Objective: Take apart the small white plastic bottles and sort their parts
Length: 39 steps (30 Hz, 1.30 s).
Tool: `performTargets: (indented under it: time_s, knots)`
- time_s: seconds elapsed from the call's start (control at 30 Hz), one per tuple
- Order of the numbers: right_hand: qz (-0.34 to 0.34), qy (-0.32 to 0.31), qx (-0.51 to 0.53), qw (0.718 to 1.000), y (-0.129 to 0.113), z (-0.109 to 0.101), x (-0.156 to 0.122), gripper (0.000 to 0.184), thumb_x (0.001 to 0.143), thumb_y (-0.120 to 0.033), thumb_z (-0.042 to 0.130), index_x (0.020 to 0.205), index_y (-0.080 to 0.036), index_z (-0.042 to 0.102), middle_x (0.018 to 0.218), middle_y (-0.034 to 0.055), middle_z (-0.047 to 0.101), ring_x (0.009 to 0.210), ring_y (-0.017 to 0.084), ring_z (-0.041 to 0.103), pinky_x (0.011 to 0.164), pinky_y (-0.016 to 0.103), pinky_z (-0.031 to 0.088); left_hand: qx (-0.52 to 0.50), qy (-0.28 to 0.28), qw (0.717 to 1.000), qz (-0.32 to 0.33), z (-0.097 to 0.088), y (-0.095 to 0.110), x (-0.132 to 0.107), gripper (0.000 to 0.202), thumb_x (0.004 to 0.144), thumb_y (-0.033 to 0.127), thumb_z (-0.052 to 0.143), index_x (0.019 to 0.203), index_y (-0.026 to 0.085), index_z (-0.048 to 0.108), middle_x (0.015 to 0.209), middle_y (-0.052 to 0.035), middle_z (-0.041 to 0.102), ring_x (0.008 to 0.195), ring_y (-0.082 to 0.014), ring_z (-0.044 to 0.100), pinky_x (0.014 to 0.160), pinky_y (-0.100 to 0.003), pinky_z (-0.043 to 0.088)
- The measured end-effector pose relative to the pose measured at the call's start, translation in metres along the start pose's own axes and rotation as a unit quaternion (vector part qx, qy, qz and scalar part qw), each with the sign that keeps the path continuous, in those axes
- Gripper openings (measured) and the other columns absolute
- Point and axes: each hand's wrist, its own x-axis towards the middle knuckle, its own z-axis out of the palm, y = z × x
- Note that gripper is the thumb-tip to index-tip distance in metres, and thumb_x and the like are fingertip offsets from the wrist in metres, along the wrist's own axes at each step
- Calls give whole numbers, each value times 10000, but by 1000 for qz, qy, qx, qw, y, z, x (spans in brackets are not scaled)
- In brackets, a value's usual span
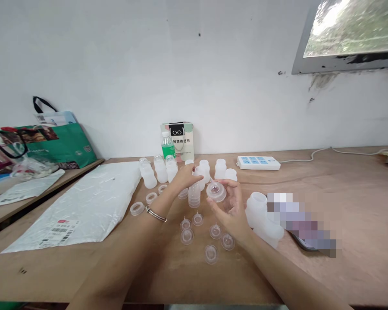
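In my right hand is a clear bottle collar (217, 191) with a nipple standing up through its middle; the fingers and thumb of my right hand (234, 206) grip its rim. My left hand (186, 176) reaches over the table with its fingers curled near the milky baby bottles (204, 170); what lies between the fingertips is partly hidden. Just below it stands a stack of clear caps (194, 196). Loose clear nipples (211, 254) lie in front of both hands. Several collar rings (137, 209) rest left of my left forearm. Capped bottles (148, 175) stand behind them.
More open bottles (257, 209) stand right of my right hand, beside a blurred phone (305, 245). A white plastic mailer (84, 206) covers the left side. At the back are a green-labelled drink bottle (168, 148), a paper bag (186, 148) and a power strip (258, 162).
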Motion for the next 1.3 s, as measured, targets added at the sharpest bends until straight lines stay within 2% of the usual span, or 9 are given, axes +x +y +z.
performTargets:
  time_s: [0.13,0.27,0.37,0.5,0.6,0.67,0.87,1.07,1.3]
  knots:
    - [16,-1,-12,1000,-1,0,1,324,812,-254,597,1095,-268,441,1077,62,551,1020,197,550,928,406,454,-71,103,991,54,-14,12,-15,258,735,325,609,909,191,474,980,-61,596,959,-230,566,854,-358,431]
    - [32,4,13,999,-3,1,3,290,827,-318,582,1088,-275,462,1008,36,572,928,176,581,845,358,496,-308,256,903,158,-27,21,-39,260,767,284,599,931,218,408,913,-16,544,879,-167,567,809,-302,449]
    - [56,13,42,997,-3,1,4,291,814,-351,602,1070,-283,481,967,19,604,924,172,602,817,336,507,-375,275,866,183,-30,22,-61,286,775,299,607,984,231,425,961,-21,534,894,-166,561,805,-292,449]
    - [98,32,92,990,0,-1,6,314,778,-365,653,1046,-296,506,958,9,648,965,183,629,868,366,497,-362,191,901,141,-31,21,-92,285,814,335,575,1065,235,485,1051,-44,570,1001,-215,544,827,-304,446]
    - [158,52,158,973,1,-2,9,319,748,-391,678,983,-283,492,972,21,689,1003,216,648,930,427,472,-333,19,939,84,-26,18,-108,259,850,360,540,1070,224,553,990,-47,614,914,-220,566,716,-278,458]
    - [208,53,204,955,1,-2,10,306,740,-402,678,929,-267,478,977,34,706,1035,236,649,936,441,466,-337,-85,936,54,-19,15,-114,262,866,372,525,1084,231,554,941,-35,622,788,-187,575,628,-260,450]
    - [251,-11,203,946,4,2,7,350,706,-437,698,880,-262,450,927,26,716,965,237,664,818,397,515,-418,-138,898,-3,0,5,-112,291,837,420,577,1020,239,442,850,0,624,631,-123,583,543,-226,438]
    - [230,-95,182,951,1,3,5,378,713,-442,705,992,-272,513,956,19,704,853,196,664,744,346,538,-497,-218,838,-52,-9,1,-111,421,777,521,619,995,239,394,790,-23,656,586,-153,641,477,-229,467]
    - [210,-204,192,937,-3,-5,5,337,793,-390,655,1095,-255,591,1021,32,663,608,112,593,557,267,525,-570,-305,759,-77,-11,-11,-112,535,786,560,588,1192,249,431,772,-54,676,600,-191,673,516,-266,511]
